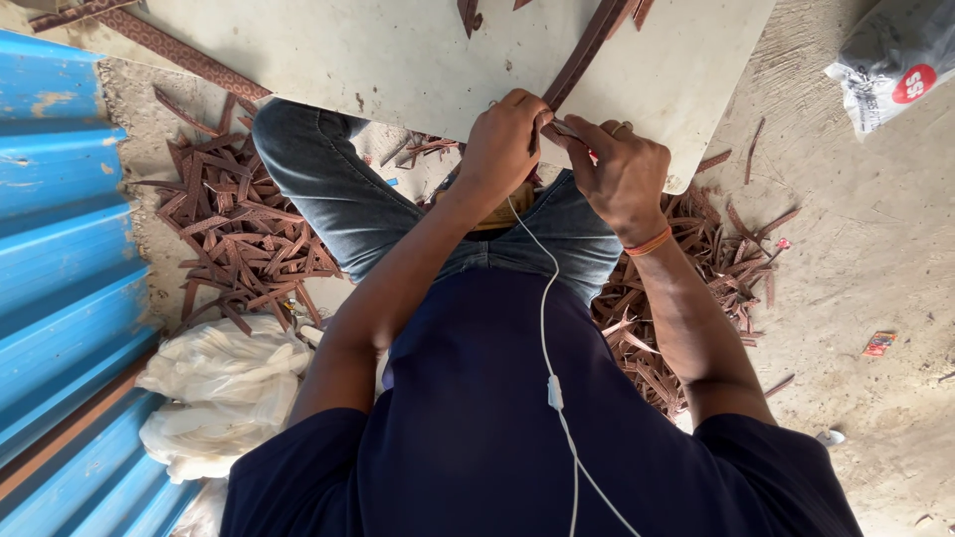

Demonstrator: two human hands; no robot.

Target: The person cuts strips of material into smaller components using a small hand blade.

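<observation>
My left hand is closed on the near end of a long brown leather strip that runs up across a pale board resting over my knees. My right hand meets it at the same end, fingers pinched on a small thin tool at the strip's edge; the tool is mostly hidden. An orange band circles my right wrist. A white cable hangs down my dark blue shirt.
Heaps of brown leather offcuts lie on the concrete floor on both sides of my legs. A blue corrugated sheet stands at the left, white plastic bags beside it. A grey sack sits at top right.
</observation>
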